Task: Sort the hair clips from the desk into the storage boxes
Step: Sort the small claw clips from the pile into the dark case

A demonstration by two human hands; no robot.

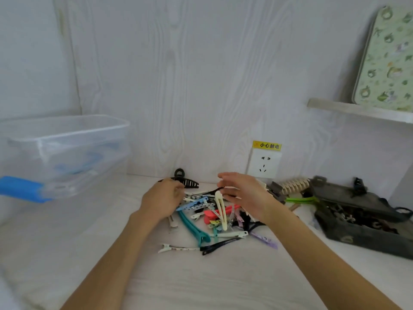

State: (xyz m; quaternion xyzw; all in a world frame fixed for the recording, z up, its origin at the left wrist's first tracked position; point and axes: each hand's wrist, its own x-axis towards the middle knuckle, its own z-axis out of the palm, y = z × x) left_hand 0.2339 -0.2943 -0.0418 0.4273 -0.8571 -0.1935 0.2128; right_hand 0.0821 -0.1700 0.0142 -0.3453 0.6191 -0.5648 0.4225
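both hands are down in the pile of hair clips (212, 217) that lies on the desk (201, 276) near the back wall, so the step in hand looks like the picking and separating stage, before anything travels to a box. the left hand (162, 201) sits at the pile's left edge with its fingers curled down among the clips, just in front of the black claw clip (185, 181) by the wall; whether it actually pinches one i cannot tell, since the fingertips are hidden. the right hand (242, 193) is lifted a little above the heap and pinches the top of a long cream clip (222, 211), which dangles down over the red and pastel ones. the two hands are close but not touching. the clear storage boxes (64, 153), stacked with a blue latch (21, 189) showing, stand well apart at the far left of the desk, and something blue lies inside. a dark open case (362, 222) holding more clips rests on the right. the next move likely calls for lifting the cream clip free of the tangle without dragging its neighbours, then carrying it leftward across to the boxes, choosing the right one by clip type.
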